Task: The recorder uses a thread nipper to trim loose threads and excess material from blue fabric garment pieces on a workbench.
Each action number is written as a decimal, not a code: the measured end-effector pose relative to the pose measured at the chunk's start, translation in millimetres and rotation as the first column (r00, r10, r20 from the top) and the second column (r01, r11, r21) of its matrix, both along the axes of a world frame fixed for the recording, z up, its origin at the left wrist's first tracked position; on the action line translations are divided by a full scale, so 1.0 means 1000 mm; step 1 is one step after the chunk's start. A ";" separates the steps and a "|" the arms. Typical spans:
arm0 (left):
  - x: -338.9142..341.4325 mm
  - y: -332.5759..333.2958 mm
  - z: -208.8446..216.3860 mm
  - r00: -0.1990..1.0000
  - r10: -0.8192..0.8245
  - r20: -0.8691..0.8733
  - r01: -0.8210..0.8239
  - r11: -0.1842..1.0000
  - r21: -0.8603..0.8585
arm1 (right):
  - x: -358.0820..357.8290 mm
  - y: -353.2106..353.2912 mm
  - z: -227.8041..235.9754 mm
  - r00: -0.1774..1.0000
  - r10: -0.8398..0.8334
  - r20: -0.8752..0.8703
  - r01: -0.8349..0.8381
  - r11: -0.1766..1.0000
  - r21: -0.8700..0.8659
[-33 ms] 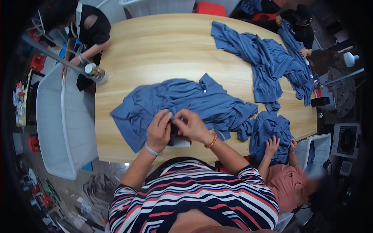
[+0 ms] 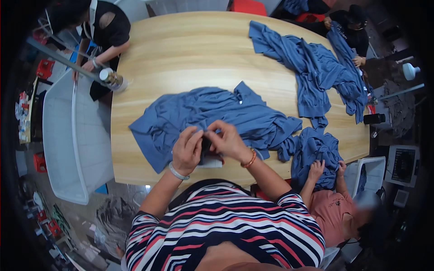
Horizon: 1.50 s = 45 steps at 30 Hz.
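A blue knit garment (image 2: 203, 108) lies spread and rumpled on the table in front of me, its near edge under my hands. My left hand (image 2: 186, 153) pinches a small bit of the blue fabric at that edge, fingers closed. Close beside it, my right hand (image 2: 227, 143) has thumb and forefinger pressed together near the left fingertips; whatever lies in that pinch is too small to make out. Between the palms shows something dark, mostly hidden. A white piece (image 2: 211, 162) with a bit of red rests at the table edge below my hands.
The wooden table (image 2: 181, 49) holds more blue garments (image 2: 312, 72) at the far right. A co-worker's hands (image 2: 317, 169) handle a blue garment at the near right. A jar (image 2: 112, 79) stands at the left edge by a white tub (image 2: 63, 135). Two other people work at the far corners.
My right hand has risen slightly, its thumb and forefinger drawn up by the left fingertips. The whole view has shifted a little; the garment lies as before.
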State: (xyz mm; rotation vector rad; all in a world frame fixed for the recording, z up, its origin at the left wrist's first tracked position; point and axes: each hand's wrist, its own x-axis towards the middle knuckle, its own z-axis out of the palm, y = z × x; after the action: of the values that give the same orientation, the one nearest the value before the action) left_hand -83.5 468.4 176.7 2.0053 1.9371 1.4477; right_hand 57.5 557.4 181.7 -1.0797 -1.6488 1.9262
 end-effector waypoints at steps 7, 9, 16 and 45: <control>0.015 -0.005 -0.042 0.992 0.048 0.113 0.016 0.864 -0.503 | -0.003 0.013 0.011 0.999 -0.016 -0.052 0.010 0.994 -0.112; 0.012 -0.001 -0.057 0.986 0.042 0.160 0.045 0.863 -0.504 | -0.004 0.009 0.015 0.997 -0.024 -0.077 0.013 0.990 -0.144; -0.001 -0.005 -0.047 0.924 0.031 0.380 0.218 0.775 -0.593 | 0.001 0.016 0.003 0.966 -0.177 -0.186 0.137 0.968 -0.209; -0.003 -0.011 0.011 0.484 -0.012 0.875 0.510 0.817 -0.271 | 0.007 0.019 0.013 0.982 -0.169 -0.079 0.172 0.985 0.024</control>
State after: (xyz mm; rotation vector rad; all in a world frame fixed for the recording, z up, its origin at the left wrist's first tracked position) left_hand -86.3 457.4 187.6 0.9527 1.2491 1.2568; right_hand 64.6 576.1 194.7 -1.0844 -1.4889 1.8045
